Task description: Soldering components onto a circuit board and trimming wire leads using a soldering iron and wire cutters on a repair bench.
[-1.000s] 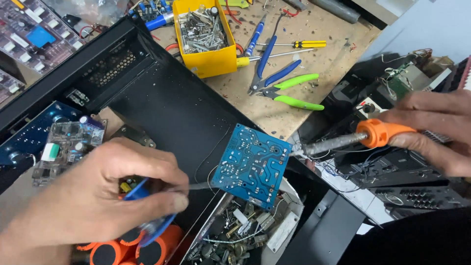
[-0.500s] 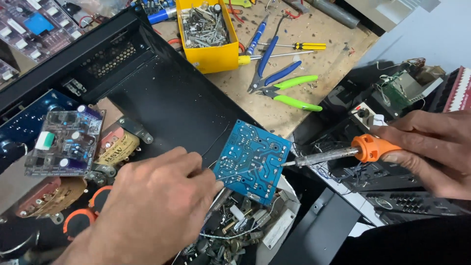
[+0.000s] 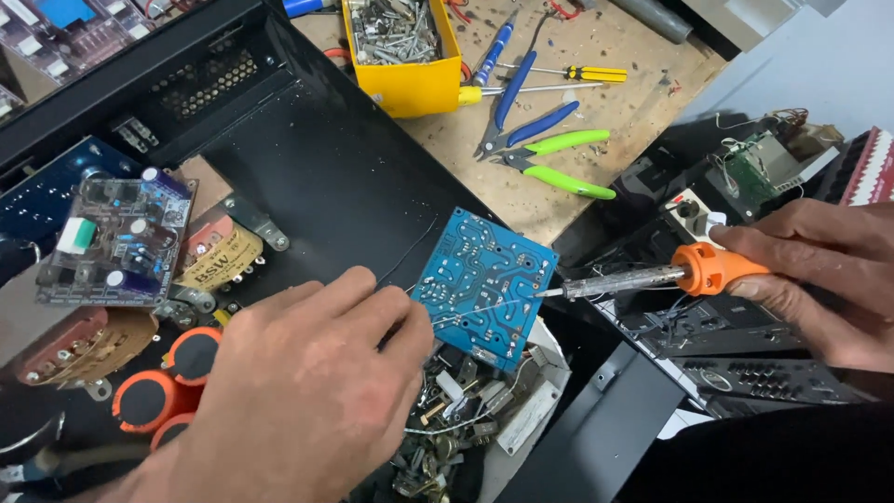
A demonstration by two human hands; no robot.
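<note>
Head view: blue circuit board [image 3: 484, 287] between left hand [image 3: 307, 391] and right hand [image 3: 819, 279].

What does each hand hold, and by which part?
The right hand grips the soldering iron by its orange handle. The left hand pinches a thin solder wire near its end.

A yellow label [image 3: 222, 263] with dark print is seen wrapped round the small transformer at nine o'clock, just beside the purple circuit board. A yellow open box [image 3: 402, 58] filled with screws is set on the desk at twelve o'clock. A red-and-white patterned package edge [image 3: 868, 168] is cut off at three o'clock. No screens are seen.
</note>
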